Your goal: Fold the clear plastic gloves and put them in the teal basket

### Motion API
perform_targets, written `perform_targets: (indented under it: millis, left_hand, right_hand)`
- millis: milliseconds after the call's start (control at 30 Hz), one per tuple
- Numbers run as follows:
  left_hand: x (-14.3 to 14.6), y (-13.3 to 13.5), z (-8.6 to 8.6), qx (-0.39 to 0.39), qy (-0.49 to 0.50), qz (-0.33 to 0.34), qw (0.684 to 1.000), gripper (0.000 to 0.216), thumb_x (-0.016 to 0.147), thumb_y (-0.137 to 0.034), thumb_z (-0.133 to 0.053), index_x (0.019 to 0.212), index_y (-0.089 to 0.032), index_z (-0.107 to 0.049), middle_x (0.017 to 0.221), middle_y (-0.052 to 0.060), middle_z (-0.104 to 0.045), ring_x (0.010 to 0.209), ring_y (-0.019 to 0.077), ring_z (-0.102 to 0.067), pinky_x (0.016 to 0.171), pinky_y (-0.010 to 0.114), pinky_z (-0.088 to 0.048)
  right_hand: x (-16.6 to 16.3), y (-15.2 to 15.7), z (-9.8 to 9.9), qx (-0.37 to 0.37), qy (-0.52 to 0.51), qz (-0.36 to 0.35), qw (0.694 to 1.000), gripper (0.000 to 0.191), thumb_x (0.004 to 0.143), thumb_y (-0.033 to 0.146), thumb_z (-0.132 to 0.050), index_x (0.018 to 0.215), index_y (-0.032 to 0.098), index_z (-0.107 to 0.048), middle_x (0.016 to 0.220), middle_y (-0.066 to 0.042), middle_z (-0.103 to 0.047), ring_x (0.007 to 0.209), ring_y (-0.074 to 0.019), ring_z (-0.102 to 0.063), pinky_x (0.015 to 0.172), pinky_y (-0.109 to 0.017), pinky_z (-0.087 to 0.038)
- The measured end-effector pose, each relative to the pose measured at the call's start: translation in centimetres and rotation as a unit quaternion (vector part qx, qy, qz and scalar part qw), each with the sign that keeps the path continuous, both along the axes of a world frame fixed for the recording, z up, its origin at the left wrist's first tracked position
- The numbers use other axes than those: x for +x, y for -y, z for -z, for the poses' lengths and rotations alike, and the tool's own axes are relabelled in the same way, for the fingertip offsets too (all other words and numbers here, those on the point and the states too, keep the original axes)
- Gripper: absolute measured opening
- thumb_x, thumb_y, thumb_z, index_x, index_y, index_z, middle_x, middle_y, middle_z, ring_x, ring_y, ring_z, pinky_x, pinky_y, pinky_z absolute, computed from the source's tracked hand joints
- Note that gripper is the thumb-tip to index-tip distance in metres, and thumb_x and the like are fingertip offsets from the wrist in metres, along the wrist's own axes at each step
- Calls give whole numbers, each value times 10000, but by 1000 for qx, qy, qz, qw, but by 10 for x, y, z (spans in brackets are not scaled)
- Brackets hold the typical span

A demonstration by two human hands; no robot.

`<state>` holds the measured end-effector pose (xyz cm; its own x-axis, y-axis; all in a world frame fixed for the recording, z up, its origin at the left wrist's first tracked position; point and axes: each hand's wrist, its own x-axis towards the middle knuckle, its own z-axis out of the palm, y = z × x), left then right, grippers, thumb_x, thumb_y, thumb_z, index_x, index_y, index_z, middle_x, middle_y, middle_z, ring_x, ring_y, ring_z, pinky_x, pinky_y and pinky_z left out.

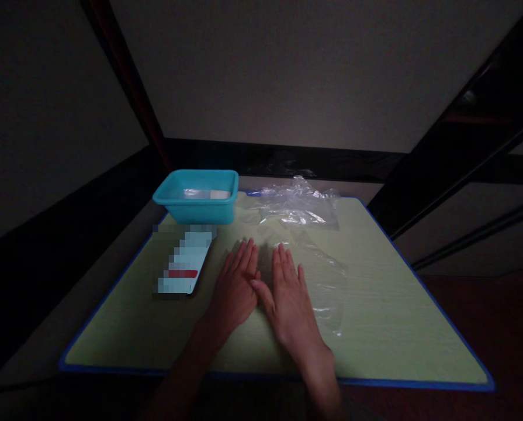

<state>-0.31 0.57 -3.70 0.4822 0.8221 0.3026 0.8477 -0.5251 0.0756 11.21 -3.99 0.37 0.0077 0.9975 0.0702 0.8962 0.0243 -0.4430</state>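
Note:
My left hand (235,286) lies flat with its fingers stretched forward, near the middle of the table. Beside it, my right hand (290,298) is also flat and open, its thumb touching or overlapping the left one. Under and to the right of my hands, a thin clear plastic bag (329,292) is spread on the tabletop; my hands hide part of it. Behind it sits a crumpled heap of clear plastic (302,204). A phone (184,263) with a lit, partly blurred screen lies left of my left hand.
A turquoise plastic basin (200,210) stands at the table's back left, with something white and something clear inside. The pale green table (401,327) has a blue edge. A wall (279,76) rises close behind it, and dark panels flank both sides.

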Motion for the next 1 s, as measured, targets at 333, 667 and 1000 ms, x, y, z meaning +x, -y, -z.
perform_targets:
  millis: [333, 667, 1000]
  left_hand:
    - [3, -13, 18, -19, -38, -11, 999, 459, 910, -220, -289, 1341, -109, -402, 1414, 94, -389, 1316, 238, -330, 1060, 414, -301]
    - [5, -13, 9, -41, -49, -12, 998, 478, 903, -226, -291, 1351, -87, -381, 1425, 93, -366, 1308, 246, -344, 1052, 435, -313]
    - [4, -12, 10, -36, -56, -19, 998, 469, 913, -243, -303, 1348, -86, -387, 1430, 109, -349, 1314, 254, -333, 1049, 438, -319]
  right_hand:
    - [-6, -12, 29, -59, 60, 15, 996, 683, 928, 499, -253, 1380, -12, -291, 1459, -181, -202, 1363, -278, -155, 1096, -463, -158]
    - [60, 24, 52, 36, 138, 100, 985, 915, 839, 659, 22, 1362, 9, -356, 1425, -179, -321, 1328, -297, -276, 1058, -481, -227]
    - [73, 33, 56, 51, 167, 123, 977, 933, 833, 645, 57, 1346, -2, -378, 1414, -187, -345, 1318, -316, -291, 1044, -510, -237]
